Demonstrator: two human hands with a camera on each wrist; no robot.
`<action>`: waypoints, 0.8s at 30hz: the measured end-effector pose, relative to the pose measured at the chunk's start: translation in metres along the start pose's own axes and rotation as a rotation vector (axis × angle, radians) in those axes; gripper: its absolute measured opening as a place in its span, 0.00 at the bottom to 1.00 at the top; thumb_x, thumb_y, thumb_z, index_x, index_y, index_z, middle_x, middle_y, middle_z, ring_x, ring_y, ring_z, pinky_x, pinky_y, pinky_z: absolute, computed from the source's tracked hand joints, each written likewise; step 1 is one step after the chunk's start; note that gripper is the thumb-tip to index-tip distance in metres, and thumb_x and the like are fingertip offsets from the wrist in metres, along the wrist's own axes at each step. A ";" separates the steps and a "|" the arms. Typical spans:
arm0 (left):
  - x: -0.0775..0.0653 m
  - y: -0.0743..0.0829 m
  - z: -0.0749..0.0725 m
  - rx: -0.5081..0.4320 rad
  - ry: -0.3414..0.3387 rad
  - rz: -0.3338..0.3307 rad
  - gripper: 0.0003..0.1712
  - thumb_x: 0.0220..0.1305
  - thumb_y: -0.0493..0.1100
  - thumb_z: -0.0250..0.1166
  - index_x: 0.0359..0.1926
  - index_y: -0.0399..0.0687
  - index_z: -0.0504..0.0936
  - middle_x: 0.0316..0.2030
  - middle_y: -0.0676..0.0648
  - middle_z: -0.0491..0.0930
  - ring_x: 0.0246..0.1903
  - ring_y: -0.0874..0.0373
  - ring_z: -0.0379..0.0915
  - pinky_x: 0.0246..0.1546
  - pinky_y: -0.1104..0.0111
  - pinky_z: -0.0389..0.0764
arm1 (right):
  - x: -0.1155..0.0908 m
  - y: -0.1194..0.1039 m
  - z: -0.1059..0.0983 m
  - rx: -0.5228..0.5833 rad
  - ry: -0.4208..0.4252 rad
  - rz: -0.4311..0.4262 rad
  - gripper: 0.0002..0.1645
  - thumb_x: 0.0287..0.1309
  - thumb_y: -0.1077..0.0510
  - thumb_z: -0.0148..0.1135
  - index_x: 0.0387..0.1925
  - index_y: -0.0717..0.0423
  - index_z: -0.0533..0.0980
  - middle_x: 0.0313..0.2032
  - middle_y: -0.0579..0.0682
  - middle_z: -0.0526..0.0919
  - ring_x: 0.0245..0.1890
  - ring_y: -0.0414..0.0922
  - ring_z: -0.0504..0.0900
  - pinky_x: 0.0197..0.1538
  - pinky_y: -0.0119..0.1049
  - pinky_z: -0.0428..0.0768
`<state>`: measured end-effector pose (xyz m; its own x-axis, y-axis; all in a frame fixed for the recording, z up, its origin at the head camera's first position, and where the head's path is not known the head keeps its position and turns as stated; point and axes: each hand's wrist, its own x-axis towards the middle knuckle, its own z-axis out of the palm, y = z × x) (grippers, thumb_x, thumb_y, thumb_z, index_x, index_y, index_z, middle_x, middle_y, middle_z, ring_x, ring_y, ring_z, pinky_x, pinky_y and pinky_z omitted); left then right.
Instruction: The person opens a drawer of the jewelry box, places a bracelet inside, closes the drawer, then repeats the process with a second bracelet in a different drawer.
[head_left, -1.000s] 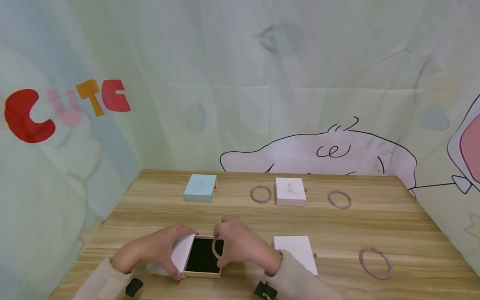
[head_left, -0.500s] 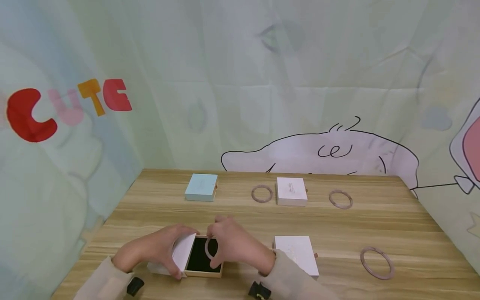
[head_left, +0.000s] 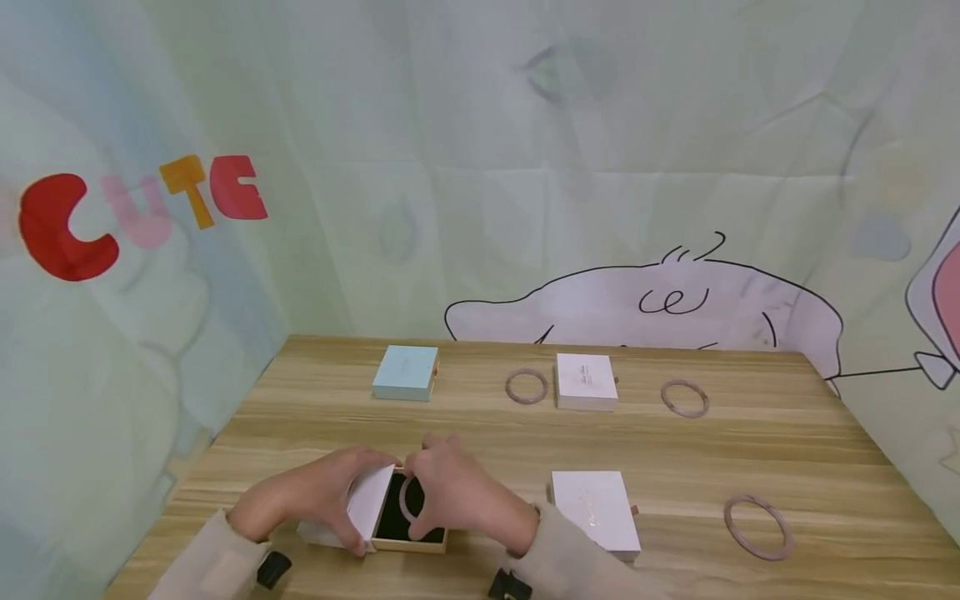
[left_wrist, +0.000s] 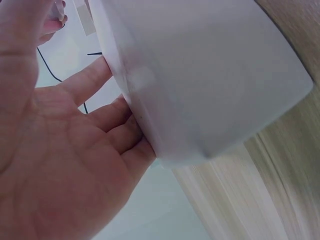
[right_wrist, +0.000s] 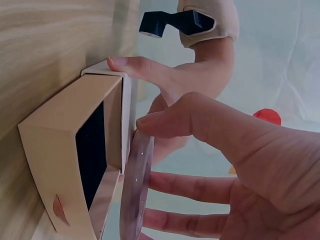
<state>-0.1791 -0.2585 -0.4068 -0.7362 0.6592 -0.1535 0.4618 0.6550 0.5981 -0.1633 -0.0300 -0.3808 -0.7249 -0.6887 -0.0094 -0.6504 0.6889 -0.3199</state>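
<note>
My left hand (head_left: 326, 496) grips the white sleeve (head_left: 371, 498) of a jewellery box from the left, thumb on its near side and fingers on its far side. From the sleeve's right end sticks a tan-walled drawer (head_left: 411, 547) lined in black. My right hand (head_left: 457, 493) pinches a pale purple bangle (head_left: 402, 500) over that drawer. In the right wrist view the bangle (right_wrist: 135, 185) stands on edge beside the opening, thumb on one side and fingertips on the other. The left wrist view shows fingers against the sleeve's white wall (left_wrist: 210, 85).
A white box (head_left: 596, 510) lies right of my right forearm, with a bangle (head_left: 757, 527) farther right. Along the back of the wooden table (head_left: 465, 425) sit a light blue box (head_left: 407, 372), a bangle (head_left: 527, 387), another white box (head_left: 586, 381) and one more bangle (head_left: 685, 398).
My right hand has moved left with the bangle, from the drawer's right edge to over its middle. My left hand keeps its grip on the sleeve.
</note>
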 end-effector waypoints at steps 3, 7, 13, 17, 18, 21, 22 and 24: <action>0.000 0.000 0.000 -0.008 -0.003 0.000 0.55 0.31 0.53 0.86 0.62 0.37 0.74 0.51 0.50 0.73 0.44 0.58 0.67 0.41 0.66 0.73 | 0.001 -0.002 0.002 -0.001 0.004 -0.003 0.33 0.32 0.46 0.86 0.45 0.53 0.85 0.38 0.44 0.79 0.38 0.37 0.72 0.43 0.31 0.72; 0.000 0.000 0.000 -0.030 -0.009 -0.004 0.54 0.32 0.52 0.86 0.62 0.38 0.74 0.51 0.49 0.73 0.44 0.57 0.67 0.41 0.66 0.73 | 0.003 -0.005 0.004 -0.005 -0.008 0.002 0.33 0.33 0.46 0.86 0.45 0.53 0.86 0.38 0.43 0.79 0.38 0.36 0.72 0.45 0.32 0.71; -0.001 0.000 -0.001 -0.015 -0.003 0.006 0.54 0.32 0.53 0.86 0.62 0.38 0.74 0.51 0.50 0.73 0.43 0.58 0.67 0.41 0.67 0.73 | 0.006 -0.007 0.008 -0.032 -0.025 0.006 0.32 0.34 0.44 0.86 0.45 0.51 0.86 0.37 0.44 0.78 0.38 0.37 0.71 0.43 0.31 0.73; 0.000 0.000 -0.001 -0.015 0.002 0.020 0.54 0.32 0.53 0.86 0.61 0.38 0.74 0.50 0.50 0.73 0.43 0.59 0.67 0.40 0.67 0.73 | 0.007 -0.009 0.010 -0.022 -0.026 0.018 0.31 0.34 0.45 0.86 0.44 0.51 0.86 0.38 0.45 0.78 0.37 0.40 0.71 0.36 0.29 0.74; 0.000 0.000 -0.001 -0.014 0.004 0.025 0.54 0.32 0.53 0.86 0.61 0.38 0.74 0.50 0.50 0.73 0.43 0.59 0.67 0.40 0.67 0.73 | 0.007 -0.009 0.010 -0.019 -0.026 0.020 0.31 0.34 0.45 0.86 0.43 0.51 0.86 0.38 0.45 0.78 0.37 0.40 0.70 0.35 0.29 0.74; -0.001 -0.001 -0.001 -0.010 0.008 0.032 0.54 0.31 0.53 0.86 0.61 0.37 0.75 0.49 0.51 0.73 0.43 0.60 0.67 0.40 0.68 0.73 | 0.008 -0.009 0.012 -0.018 -0.027 0.025 0.29 0.34 0.45 0.86 0.42 0.51 0.86 0.37 0.45 0.77 0.37 0.40 0.70 0.34 0.30 0.74; -0.001 -0.001 0.000 -0.012 0.009 0.034 0.54 0.31 0.53 0.86 0.61 0.37 0.75 0.49 0.50 0.73 0.43 0.60 0.67 0.40 0.68 0.73 | 0.008 -0.009 0.013 -0.016 -0.026 0.028 0.29 0.34 0.45 0.86 0.41 0.51 0.86 0.37 0.45 0.77 0.36 0.40 0.70 0.33 0.30 0.74; -0.001 -0.002 0.000 -0.016 0.010 0.034 0.54 0.31 0.53 0.86 0.61 0.37 0.74 0.50 0.50 0.73 0.43 0.60 0.67 0.40 0.67 0.73 | 0.009 -0.010 0.014 -0.011 -0.026 0.035 0.27 0.34 0.45 0.86 0.38 0.50 0.86 0.36 0.45 0.76 0.36 0.41 0.70 0.32 0.31 0.74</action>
<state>-0.1794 -0.2603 -0.4076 -0.7251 0.6771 -0.1251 0.4786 0.6262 0.6155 -0.1599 -0.0460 -0.3913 -0.7414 -0.6695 -0.0450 -0.6271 0.7153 -0.3083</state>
